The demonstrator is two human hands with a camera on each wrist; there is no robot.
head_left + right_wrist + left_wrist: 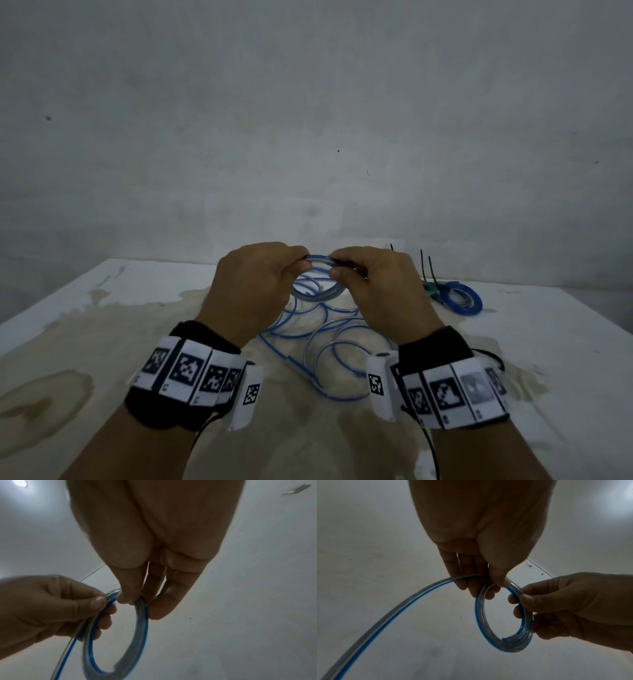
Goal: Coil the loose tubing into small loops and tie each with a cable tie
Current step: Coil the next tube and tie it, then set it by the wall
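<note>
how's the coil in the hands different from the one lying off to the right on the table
The held coil is pinched up off the table by the left hand and right hand; the finished coil lies flat. The held coil trails loose tubing and shows no tie; the finished coil has cable ties. Both are clear, blue-striped tubing.

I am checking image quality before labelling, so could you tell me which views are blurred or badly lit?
Head view: dim, soft, wide-angle bend, hands sharp enough. Left wrist view: coil crisp, trailing tubing smeared, hands backlit and dark. Right wrist view: coil blurred at its bottom, ceiling light glaring top left.
</note>
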